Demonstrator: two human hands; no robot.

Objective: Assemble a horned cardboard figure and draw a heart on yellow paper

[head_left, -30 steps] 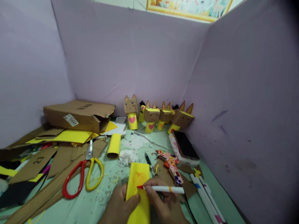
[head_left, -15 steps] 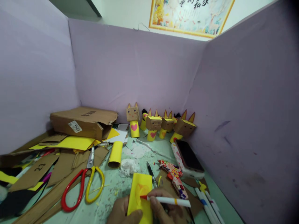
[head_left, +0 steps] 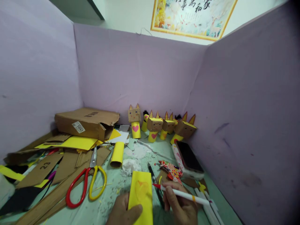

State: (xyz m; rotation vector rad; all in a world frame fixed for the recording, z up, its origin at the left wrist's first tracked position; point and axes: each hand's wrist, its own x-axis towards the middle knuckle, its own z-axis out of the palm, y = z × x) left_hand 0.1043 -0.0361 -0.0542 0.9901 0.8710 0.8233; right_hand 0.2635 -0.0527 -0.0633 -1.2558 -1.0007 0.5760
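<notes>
Item: yellow rectangular paper sheet (head_left: 141, 197), lying flat on the pale green desk (head_left: 110, 193) at the lower centre, bearing a faint orange heart outline near its upper half; the outline appears closed but not filled in, so colouring seems left to do. Left hand (head_left: 123, 211): pressed on the sheet's lower left edge, thumb across the paper, pinning it. Right hand (head_left: 181, 207): closed around a white red-tipped marker pen (head_left: 181, 194), tip lifted just right of the sheet, not touching it. Nearby: red-and-yellow-handled scissors (head_left: 86, 184) to the left; a yellow paper tube (head_left: 117, 154) lying on its side; five finished cardboard-headed figures with yellow tube bodies (head_left: 161, 125), some showing pink hearts, against the back partition; a black-screened phone (head_left: 188, 156) at right.
</notes>
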